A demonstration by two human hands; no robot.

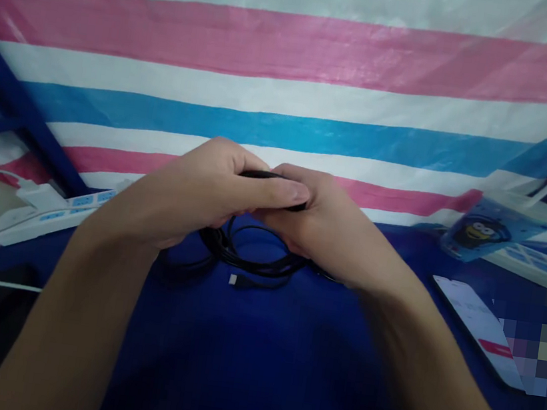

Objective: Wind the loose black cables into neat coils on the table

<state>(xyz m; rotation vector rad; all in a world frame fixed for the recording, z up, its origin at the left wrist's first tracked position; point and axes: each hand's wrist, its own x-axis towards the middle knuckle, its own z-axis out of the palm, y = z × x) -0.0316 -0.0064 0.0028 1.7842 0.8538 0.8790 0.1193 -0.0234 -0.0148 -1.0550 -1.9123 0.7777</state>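
Both my hands meet above the middle of a blue table (252,364). My left hand (205,186) is closed, its fingers wrapped over a black cable (247,255) at the top. My right hand (321,225) is closed too and grips the same cable from the right. The rest of the black cable hangs in loose loops down to the table under my hands, and its silver plug end (233,280) lies on the blue surface.
A white power strip (44,218) with white cords lies at the left. A phone (476,326) with a lit screen rests at the right, with a cartoon-printed packet (481,232) behind it. A pink, white and blue striped sheet (288,93) hangs behind the table.
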